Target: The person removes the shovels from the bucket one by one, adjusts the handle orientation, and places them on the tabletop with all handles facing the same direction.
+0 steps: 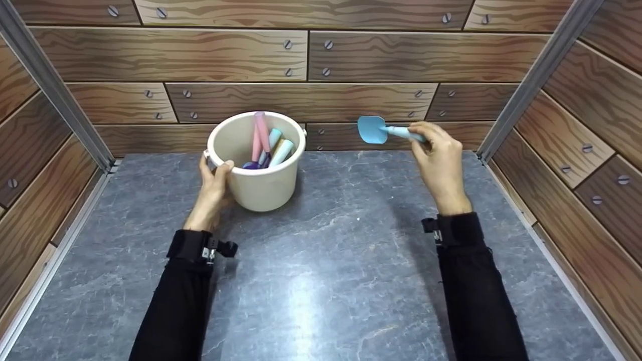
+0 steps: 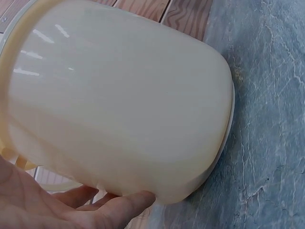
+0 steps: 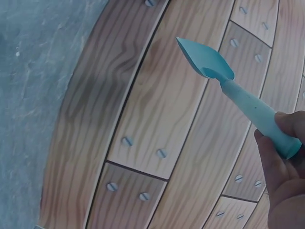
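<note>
Brown wood-grained flat panels (image 1: pixel 371 55) with round grey slotted screw heads (image 1: pixel 328 44), perhaps printed, span twelve o'clock; straight grey metal posts (image 1: pixel 535 80) stand at ten and two; a flat blue-grey marbled tabletop (image 1: pixel 361 281) spreads toward six.

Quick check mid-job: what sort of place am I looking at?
Probably a small work booth or recording station: wood-patterned panels stand on three sides, metal rails run up the corners, and a grey marbled surface lies under the pale bucket.
</note>
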Demonstrator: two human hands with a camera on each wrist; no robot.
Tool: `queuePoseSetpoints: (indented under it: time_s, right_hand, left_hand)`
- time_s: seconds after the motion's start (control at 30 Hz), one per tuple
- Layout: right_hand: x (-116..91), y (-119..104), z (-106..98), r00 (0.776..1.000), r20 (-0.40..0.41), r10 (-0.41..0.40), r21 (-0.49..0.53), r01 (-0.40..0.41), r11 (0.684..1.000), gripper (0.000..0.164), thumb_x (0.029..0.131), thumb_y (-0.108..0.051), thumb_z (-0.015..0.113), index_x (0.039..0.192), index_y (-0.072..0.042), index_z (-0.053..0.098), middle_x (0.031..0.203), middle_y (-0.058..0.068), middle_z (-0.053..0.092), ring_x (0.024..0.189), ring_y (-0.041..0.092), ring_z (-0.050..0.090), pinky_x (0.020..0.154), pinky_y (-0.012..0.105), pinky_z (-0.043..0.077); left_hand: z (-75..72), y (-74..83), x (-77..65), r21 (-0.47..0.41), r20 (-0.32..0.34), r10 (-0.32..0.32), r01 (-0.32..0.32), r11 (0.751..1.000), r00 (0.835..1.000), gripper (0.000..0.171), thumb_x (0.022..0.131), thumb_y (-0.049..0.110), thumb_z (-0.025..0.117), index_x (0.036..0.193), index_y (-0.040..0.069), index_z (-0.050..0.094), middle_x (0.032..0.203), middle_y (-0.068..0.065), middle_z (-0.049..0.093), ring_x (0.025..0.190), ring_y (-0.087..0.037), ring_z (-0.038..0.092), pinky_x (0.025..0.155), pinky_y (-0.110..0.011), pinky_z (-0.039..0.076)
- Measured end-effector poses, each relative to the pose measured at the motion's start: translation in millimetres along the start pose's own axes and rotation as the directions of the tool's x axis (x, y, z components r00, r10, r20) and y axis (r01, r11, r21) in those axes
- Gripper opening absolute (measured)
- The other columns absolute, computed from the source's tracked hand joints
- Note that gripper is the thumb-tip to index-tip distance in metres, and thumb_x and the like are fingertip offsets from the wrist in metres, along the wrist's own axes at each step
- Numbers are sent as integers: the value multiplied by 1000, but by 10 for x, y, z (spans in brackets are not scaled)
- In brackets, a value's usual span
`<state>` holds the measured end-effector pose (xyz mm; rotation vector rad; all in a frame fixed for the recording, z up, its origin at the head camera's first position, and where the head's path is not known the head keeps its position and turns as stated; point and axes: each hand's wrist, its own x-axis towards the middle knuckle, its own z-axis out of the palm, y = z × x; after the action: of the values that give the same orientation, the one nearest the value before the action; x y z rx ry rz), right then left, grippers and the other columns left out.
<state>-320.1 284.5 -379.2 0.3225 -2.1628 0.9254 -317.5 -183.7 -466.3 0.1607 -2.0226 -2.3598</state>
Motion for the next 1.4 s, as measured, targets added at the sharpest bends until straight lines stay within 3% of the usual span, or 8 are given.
queuePoseSetpoints:
  time_s: [0.43, 0.57, 0.67, 0.7, 0.93, 1.17, 1.4]
  right_hand:
    - [-142, 273, 93, 996, 15, 85, -45, -84, 995, 23, 107, 7, 76, 128, 8, 85, 138, 24, 84, 128, 41, 83, 102, -6, 47]
    - [-153, 333, 99, 996, 10, 89, -71, -88, 994, 23, 105, 7, 77, 127, 7, 86, 136, 23, 85, 125, 41, 84, 109, 22, 65]
    - [-163, 379, 100, 995, 9, 101, -84, -100, 991, 24, 104, 9, 77, 126, 7, 86, 136, 24, 85, 123, 43, 84, 109, 48, 68]
    - [-167, 392, 99, 994, 10, 106, -89, -105, 990, 24, 104, 9, 77, 127, 7, 86, 136, 25, 85, 123, 44, 84, 108, 51, 68]
    - [-216, 513, 131, 988, 41, 150, -112, -144, 983, 25, 105, 8, 76, 129, 8, 84, 139, 27, 83, 124, 46, 84, 108, 55, 69]
    - [-248, 633, 164, 983, 73, 166, -139, -155, 978, 24, 107, 8, 74, 129, 10, 83, 139, 29, 82, 126, 47, 82, 109, 58, 68]
    - [-276, 735, 187, 982, 67, 175, -168, -161, 972, 22, 105, 10, 74, 126, 13, 82, 135, 32, 82, 123, 51, 82, 109, 61, 68]
  left_hand:
    - [-7, 1, 1, -8, -1, 5, -5, 1000, 1000, 107, 107, 42, 57, 188, 34, -13, 199, -18, -12, 181, -49, 15, 139, -87, 26]
    - [1, 4, 7, -12, -3, 9, -9, 1000, 1000, 107, 107, 42, 57, 188, 34, -13, 198, -20, -10, 182, -49, 16, 138, -87, 26]
    - [13, 5, 4, -17, -4, 10, -10, 1000, 1000, 108, 107, 42, 58, 188, 33, -13, 198, -24, -8, 181, -50, 17, 138, -87, 26]
    - [17, 5, 3, -20, -2, 9, -9, 1000, 1000, 108, 107, 42, 58, 188, 33, -14, 198, -24, -7, 181, -50, 17, 138, -87, 25]
    - [13, 9, 4, -6, -7, 5, -5, 1000, 1000, 109, 107, 43, 58, 188, 33, -14, 197, -27, -6, 182, -50, 15, 138, -88, 24]
    - [34, 23, 20, -38, -11, -11, 10, 999, 1000, 107, 107, 37, 57, 187, 33, -13, 198, -24, 2, 177, -49, 28, 137, -85, 32]
    - [6, 5, -3, -25, 0, 1, -1, 1000, 1000, 108, 108, 41, 57, 187, 33, -16, 197, -26, -7, 180, -49, 20, 138, -86, 28]
